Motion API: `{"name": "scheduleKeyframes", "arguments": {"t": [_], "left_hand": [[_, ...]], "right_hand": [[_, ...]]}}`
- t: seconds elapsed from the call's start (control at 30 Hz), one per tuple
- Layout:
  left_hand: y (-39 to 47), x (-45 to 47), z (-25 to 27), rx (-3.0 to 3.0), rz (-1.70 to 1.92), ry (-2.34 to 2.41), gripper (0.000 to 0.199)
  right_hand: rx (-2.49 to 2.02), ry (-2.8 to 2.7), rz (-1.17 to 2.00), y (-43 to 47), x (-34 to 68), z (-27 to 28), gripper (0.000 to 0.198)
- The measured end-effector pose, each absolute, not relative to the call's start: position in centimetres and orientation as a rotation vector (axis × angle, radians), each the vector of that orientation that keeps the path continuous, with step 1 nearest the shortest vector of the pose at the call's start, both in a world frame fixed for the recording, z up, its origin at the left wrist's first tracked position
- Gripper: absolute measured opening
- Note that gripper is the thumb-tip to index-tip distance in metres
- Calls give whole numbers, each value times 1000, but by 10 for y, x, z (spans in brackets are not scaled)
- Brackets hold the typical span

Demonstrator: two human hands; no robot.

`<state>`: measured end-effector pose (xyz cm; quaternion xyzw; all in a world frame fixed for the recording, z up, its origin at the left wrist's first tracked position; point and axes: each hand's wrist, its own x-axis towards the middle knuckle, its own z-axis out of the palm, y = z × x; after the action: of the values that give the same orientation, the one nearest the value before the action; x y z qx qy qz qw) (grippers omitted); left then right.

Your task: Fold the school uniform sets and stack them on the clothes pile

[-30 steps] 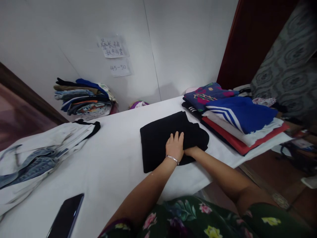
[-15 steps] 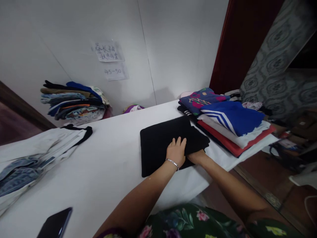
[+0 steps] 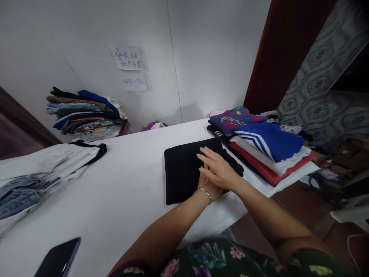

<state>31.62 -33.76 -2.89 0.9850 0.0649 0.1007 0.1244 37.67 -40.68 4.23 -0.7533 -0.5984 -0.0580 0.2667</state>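
A black garment (image 3: 181, 169), folded into a rough rectangle, lies on the white table in front of me. My right hand (image 3: 217, 166) is above its right part, fingers stretched out and spread, holding nothing. Crossing beneath it, my left hand (image 3: 210, 185) with a silver bracelet (image 3: 205, 193) at the wrist rests on the garment's near right part. Most of its fingers are hidden by my right hand, but what shows lies flat. The garment's right end (image 3: 238, 169) sticks out unevenly past my hands.
Right of the garment lies a stack of folded clothes with a blue striped piece (image 3: 271, 140) on top. A tall clothes pile (image 3: 86, 115) stands back left. White garments (image 3: 34, 159) and jeans (image 3: 20, 196) lie left, a phone (image 3: 59, 257) near left. Paper signs (image 3: 131, 57) hang on the wall.
My right hand has come out from under the garment's right edge and moved up and left over my left hand. My left hand has shifted slightly nearer to me.
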Motion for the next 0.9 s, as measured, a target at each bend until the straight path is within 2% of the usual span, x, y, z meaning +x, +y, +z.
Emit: {"name": "scheduleKeyframes", "arguments": {"t": [0.13, 0.2, 0.33, 0.4, 0.47, 0.57, 0.7, 0.9], "left_hand": [[-344, 297, -36, 3092, 159, 81, 88], [-346, 284, -34, 3139, 138, -42, 86], [-323, 272, 0, 2965, 138, -211, 52], [-296, 278, 17, 2925, 317, -64, 45], [-265, 287, 20, 2948, 465, 333, 53], [-236, 295, -1, 2869, 296, 844, 71], [-233, 292, -31, 2816, 333, 932, 75], [-213, 282, -39, 2510, 320, 991, 75]], "right_hand": [[-2387, -1567, 47, -353, 431, 8, 62], [-2538, -1456, 194, -344, 453, -14, 68], [-2582, -1442, 204, -344, 469, -36, 74], [-2574, -1460, 193, -346, 468, -38, 73], [-2559, -1458, 193, -346, 468, -38, 73], [-2535, -1431, 191, -348, 474, -41, 70], [-2606, -1223, 191, -353, 489, -49, 66], [-2633, -1009, 248, -361, 496, -54, 69]]}}
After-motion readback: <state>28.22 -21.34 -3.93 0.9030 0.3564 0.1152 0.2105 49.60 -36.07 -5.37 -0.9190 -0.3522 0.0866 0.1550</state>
